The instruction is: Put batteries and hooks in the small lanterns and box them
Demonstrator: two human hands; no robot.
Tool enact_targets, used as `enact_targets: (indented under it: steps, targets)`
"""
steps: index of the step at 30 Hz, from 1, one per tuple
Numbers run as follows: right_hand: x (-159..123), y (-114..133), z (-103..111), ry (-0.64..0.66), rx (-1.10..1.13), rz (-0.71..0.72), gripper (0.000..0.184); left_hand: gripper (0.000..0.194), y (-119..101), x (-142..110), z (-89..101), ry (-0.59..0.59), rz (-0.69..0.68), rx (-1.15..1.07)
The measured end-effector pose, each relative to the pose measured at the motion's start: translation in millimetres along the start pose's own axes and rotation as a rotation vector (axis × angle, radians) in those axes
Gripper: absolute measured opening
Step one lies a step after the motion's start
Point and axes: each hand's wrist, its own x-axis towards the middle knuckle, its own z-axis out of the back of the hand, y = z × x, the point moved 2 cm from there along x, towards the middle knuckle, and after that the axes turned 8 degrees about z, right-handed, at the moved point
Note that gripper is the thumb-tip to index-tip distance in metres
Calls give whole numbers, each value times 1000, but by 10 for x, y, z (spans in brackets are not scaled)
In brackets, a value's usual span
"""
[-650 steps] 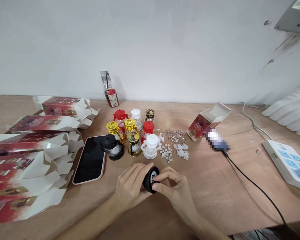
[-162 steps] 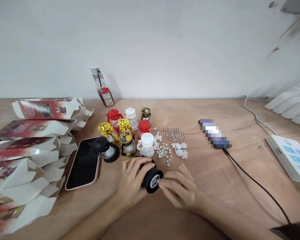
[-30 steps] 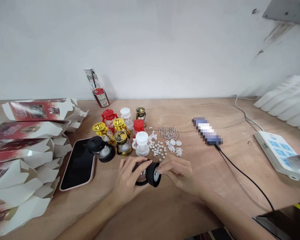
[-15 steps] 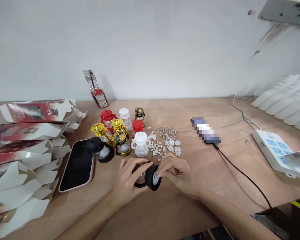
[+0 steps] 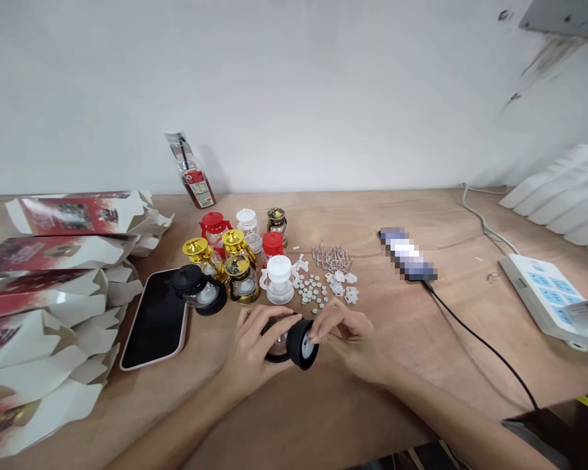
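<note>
Cartons (image 5: 78,215): lying overlapped at the far left of the left hand (image 5: 252,346) and its fingers (image 5: 274,324); more than three are showing, exact count hidden.
Left phone (image 5: 151,320): one, lying dark between the cartons and those fingers.
Bottle (image 5: 196,183): one, standing beyond the left fingers, near the desk's rear edge and the wall (image 5: 323,98).
Lanterns (image 5: 236,266): nine are standing grouped just beyond the left fingers: two red, two white, two gold, two black-and-gold, one black, which is overlapping the left phone's edge in view.
Held lantern (image 5: 296,343): one, black, lying sideways in the left fingers, which are gripping its body; its base is facing the right hand (image 5: 355,336).
Right fingers: bunching at the white disc (image 5: 306,344) in that base; whether they are pinching a part, I cannot tell.
Small parts: silver discs (image 5: 312,290), white tabs (image 5: 343,286) and metal pieces (image 5: 332,256) are lying beyond the right fingers, too many and too small to count.
Right phone (image 5: 408,256): one, partly pixelated, lying right of the right fingers, a black cable (image 5: 475,336) running off it.
Open room: bare desk (image 5: 451,235) is stretching between right fingers and power strip (image 5: 551,297); the front edge is showing nearer the wearer, at lower right.
</note>
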Motion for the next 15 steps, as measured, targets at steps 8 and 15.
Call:
enact_targets:
  steps: [8,15]
  targets:
    - [-4,-4,40,12,-104,-70,13,39,17,-5,16,-38,27,-8]
    - [12,-19,32,135,-123,-107,23,33,46,-1,39,-92,-22,-12]
